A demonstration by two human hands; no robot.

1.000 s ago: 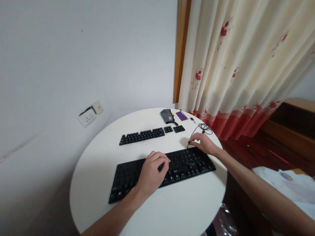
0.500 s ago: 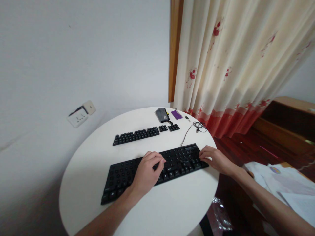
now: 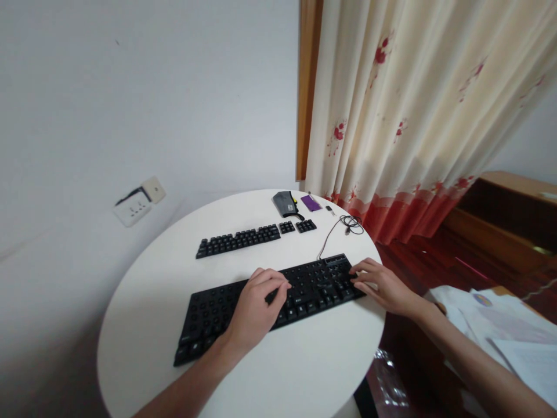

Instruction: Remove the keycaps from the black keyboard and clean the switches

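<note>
The black keyboard (image 3: pixel 311 287) lies across the frame's lower centre, its long axis slanting up rightward. The right hand (image 3: pixel 383 285), fingers loosely parted, is at its right end; the left hand (image 3: pixel 260 303) curls over its middle — whether pinching anything, I cannot tell.

black wired keyboard (image 3: pixel 306 284), flat, slightly slanted

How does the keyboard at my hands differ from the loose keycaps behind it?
The keyboard is one long body, while the keycaps sit in three separate blocks, one long and two short. A cable runs from the keyboard; the keycaps have none. The left hand is over the keyboard, while the keycaps lie farther back, away from both hands. Both are black and lie on the white table.
</note>
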